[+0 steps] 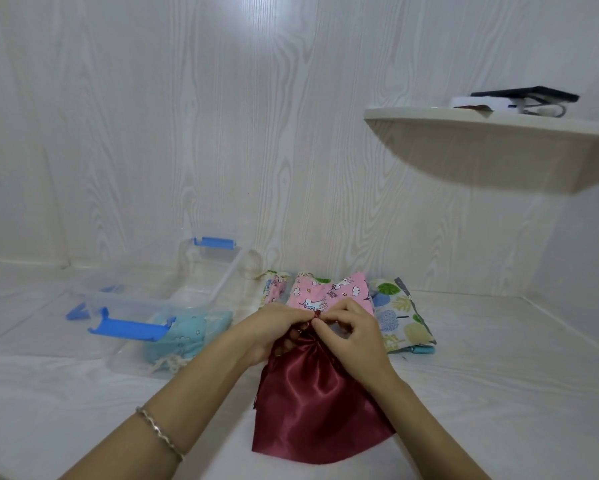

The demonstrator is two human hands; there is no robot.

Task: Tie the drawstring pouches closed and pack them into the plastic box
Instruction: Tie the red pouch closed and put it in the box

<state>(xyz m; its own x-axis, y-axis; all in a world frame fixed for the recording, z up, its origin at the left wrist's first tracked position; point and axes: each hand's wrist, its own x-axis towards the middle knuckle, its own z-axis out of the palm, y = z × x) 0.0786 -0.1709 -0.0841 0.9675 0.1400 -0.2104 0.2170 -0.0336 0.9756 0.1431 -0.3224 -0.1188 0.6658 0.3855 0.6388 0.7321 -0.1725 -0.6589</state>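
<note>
At the lower centre of the frame a red pouch point(311, 403) lies flat on the white bench point(498, 393). Its long axis runs from the gathered neck, at the hands, down toward the bottom edge. The left hand point(277, 327) and right hand point(353, 337) meet over that neck, and the curled fingers point(329, 315) of each pinch the thin cord point(316, 316) between them. The knot looks part-made, though it is too small to tell how far.

The plastic box point(221, 271) stands open at the left of the frame with its blue clips turned out. A blue pouch point(183, 337) already lies inside, at its lower end. Seen from the hands, the box is to the left and slightly higher in the frame, so the left hand is the nearer one for carrying the red pouch across once it is tied.

Just above the hands lie a pink pouch point(329, 291) and, to its right, a leaf-print pouch point(398, 313), both outside the box.
</note>
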